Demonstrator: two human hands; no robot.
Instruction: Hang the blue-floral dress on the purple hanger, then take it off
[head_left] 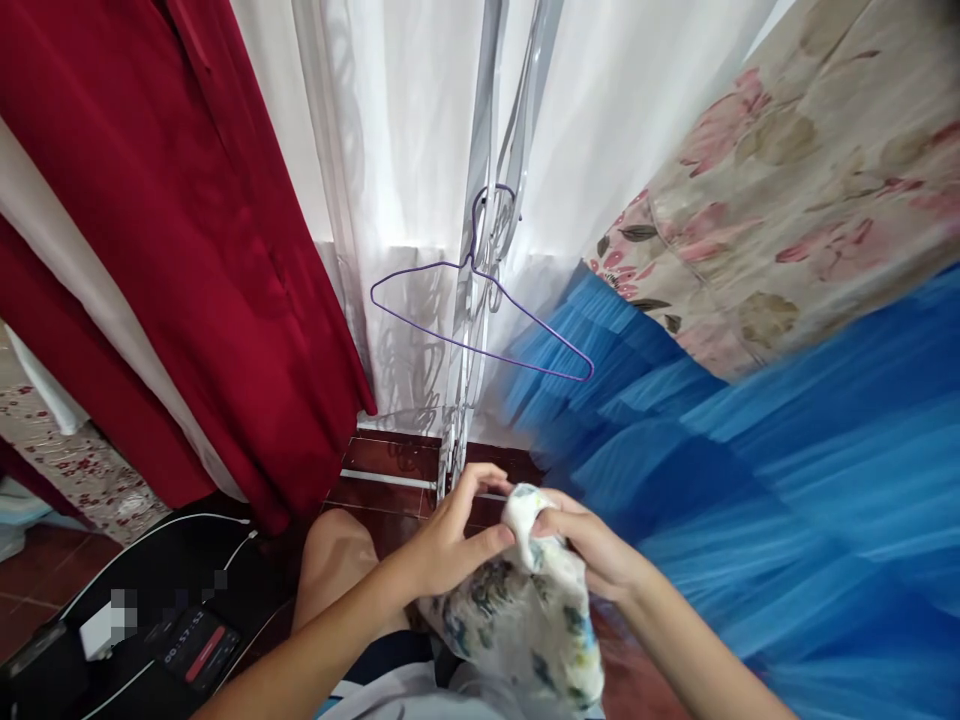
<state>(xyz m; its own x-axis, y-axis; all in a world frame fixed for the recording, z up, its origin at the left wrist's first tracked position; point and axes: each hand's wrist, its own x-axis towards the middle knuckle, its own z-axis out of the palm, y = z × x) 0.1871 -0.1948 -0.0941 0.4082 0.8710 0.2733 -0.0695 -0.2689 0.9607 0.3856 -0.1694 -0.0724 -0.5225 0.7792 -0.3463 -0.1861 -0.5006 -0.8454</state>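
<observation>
A white cloth garment (pixel 517 620) with a blue, green and yellow print hangs bunched over my lap; its exact kind I cannot make out. My right hand (pixel 592 540) pinches its gathered upper part, thumb on the near side. On the other side, my left hand (pixel 457 540) has thumb and fingers curved against the same bunched edge, closed on it. Beyond both hands, a purple wire hanger (pixel 480 350) hangs bare by its hook from a white metal stand (pixel 466 300).
Red curtains (pixel 247 250) hang at the left, white ones behind the stand. Blue tulle fabric (pixel 750 480) and a floral cloth (pixel 750 200) fill the right side. At lower left, a phone (pixel 199 648) showing a timer and white cables lie on a black surface (pixel 172 560).
</observation>
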